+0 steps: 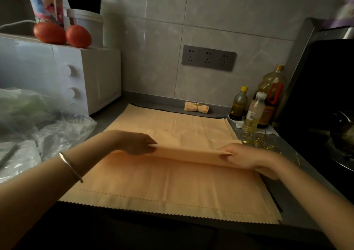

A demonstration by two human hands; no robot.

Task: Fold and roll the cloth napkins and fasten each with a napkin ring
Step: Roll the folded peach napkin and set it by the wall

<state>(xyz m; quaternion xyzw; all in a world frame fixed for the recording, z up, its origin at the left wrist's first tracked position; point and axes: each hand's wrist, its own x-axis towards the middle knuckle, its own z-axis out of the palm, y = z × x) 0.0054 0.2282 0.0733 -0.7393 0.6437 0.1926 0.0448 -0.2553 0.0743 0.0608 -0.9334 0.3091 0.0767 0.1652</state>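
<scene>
A stack of peach cloth napkins point(172, 188) with zigzag edges lies flat on the grey counter point(298, 207). My left hand point(138, 142) pinches the left end of a raised fold point(189, 153) in the top napkin. My right hand point(243, 156) pinches its right end, so the fold stands lifted between them. A rolled napkin point(196, 107) with a gold ring around it rests at the back by the wall. Several gold napkin rings point(258, 139) lie on the counter to the right of the stack.
A white oven point(63, 77) with two tomatoes point(63, 35) and cups on top stands at the left. Plastic bags point(38, 123) lie in front of it. Oil bottles point(256, 104) stand at the back right, beside a dark stove point(325, 100).
</scene>
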